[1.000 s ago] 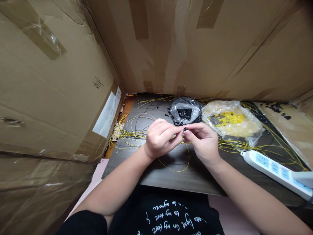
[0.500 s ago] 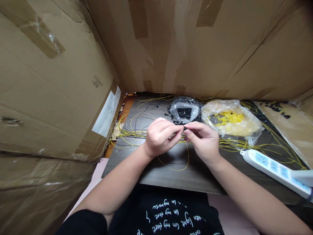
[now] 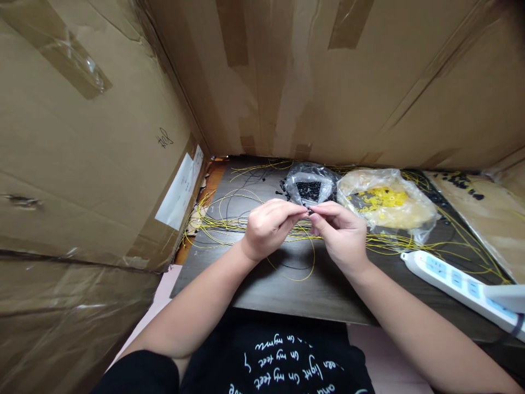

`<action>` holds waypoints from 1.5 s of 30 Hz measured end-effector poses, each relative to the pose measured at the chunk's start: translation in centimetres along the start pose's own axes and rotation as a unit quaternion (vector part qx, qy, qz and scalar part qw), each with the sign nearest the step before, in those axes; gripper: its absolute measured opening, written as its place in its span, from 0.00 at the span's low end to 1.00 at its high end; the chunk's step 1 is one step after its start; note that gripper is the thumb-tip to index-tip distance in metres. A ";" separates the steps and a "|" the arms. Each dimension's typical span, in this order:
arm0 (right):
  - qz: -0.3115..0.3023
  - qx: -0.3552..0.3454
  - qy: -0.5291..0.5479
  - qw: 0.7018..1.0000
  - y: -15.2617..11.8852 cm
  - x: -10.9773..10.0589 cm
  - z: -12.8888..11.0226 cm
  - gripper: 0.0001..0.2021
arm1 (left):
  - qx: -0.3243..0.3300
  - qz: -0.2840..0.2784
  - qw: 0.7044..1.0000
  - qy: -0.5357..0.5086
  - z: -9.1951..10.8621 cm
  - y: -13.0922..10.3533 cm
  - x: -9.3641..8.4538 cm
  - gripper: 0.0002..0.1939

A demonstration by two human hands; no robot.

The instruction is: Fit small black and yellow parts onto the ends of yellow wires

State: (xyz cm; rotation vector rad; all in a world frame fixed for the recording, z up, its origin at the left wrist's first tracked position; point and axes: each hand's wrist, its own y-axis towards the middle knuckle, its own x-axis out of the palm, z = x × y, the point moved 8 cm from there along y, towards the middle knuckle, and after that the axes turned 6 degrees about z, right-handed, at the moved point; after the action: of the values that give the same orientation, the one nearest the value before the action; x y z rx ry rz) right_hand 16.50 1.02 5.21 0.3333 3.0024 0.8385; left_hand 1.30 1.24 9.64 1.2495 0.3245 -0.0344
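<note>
My left hand and my right hand meet fingertip to fingertip above the table. A small black plastic part shows between the thumb and forefinger of my right hand. The left fingertips are pinched right up against it; what lies inside that pinch is hidden. Below the hands hangs a loop of thin yellow wire, its upper end lost behind the fingers. Just beyond them stands a clear plastic bag of small black parts. To its right lies a clear bag with yellow ring-like pieces.
Long yellow wires run across the dark table. A white power strip with a plug lies at the right. Cardboard walls close off the back and left. Loose black parts sit on a cardboard sheet.
Both hands stay together with only slight finger movement around the black part. The hanging yellow wire loop has shifted a little upward and left.
</note>
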 end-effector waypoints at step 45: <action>-0.005 0.082 -0.041 0.996 0.4 0.1 2.8 0.12 | -0.447 -0.156 0.852 -0.224 -5.5 -3.6 4.1 0.15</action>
State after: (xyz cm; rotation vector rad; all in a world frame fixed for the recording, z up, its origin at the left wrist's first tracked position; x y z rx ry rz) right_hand 16.71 2.84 2.99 0.3454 3.0003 0.5628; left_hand 3.28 5.79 3.73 0.2259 0.0971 -0.4062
